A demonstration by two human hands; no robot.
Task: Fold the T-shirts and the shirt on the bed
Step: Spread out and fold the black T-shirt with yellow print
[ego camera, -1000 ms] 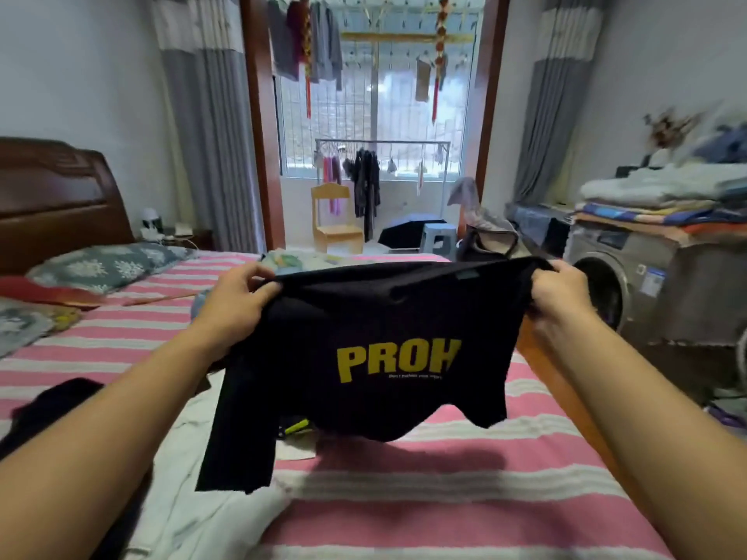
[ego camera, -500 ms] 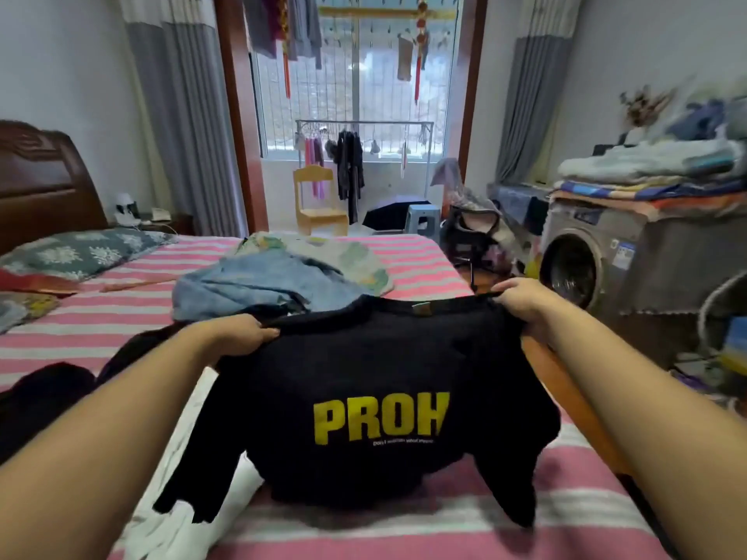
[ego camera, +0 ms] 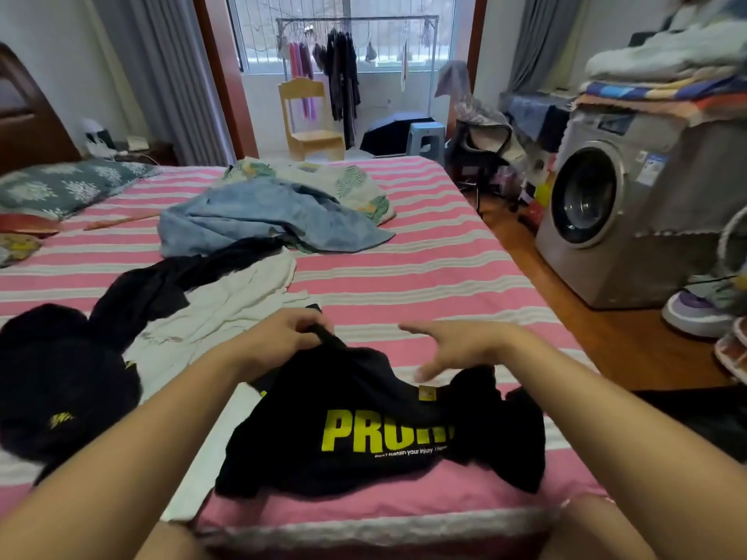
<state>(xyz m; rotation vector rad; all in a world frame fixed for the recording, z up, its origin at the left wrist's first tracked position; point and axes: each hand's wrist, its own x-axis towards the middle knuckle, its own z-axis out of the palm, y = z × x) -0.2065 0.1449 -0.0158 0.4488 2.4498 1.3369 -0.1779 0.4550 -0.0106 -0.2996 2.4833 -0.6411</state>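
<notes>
A black T-shirt (ego camera: 376,434) with yellow lettering lies crumpled on the near end of the pink striped bed (ego camera: 424,272). My left hand (ego camera: 283,333) pinches a bunched edge of it at its far left corner. My right hand (ego camera: 452,345) hovers over its collar with fingers spread, holding nothing. A white garment (ego camera: 226,309), a black garment (ego camera: 161,284) and a blue denim shirt (ego camera: 258,224) lie farther up the bed. Another black garment (ego camera: 60,381) is heaped at the left.
A leaf-print cloth (ego camera: 347,183) lies at the bed's far end, pillows (ego camera: 64,187) at the left. A washing machine (ego camera: 614,220) piled with folded bedding stands right of the bed; shoes (ego camera: 703,309) sit on the wooden floor. A chair (ego camera: 311,123) and a clothes rack stand by the window.
The black T-shirt has come down from the air onto the bed. My right hand has let go of its shoulder and opened; my left hand still holds it.
</notes>
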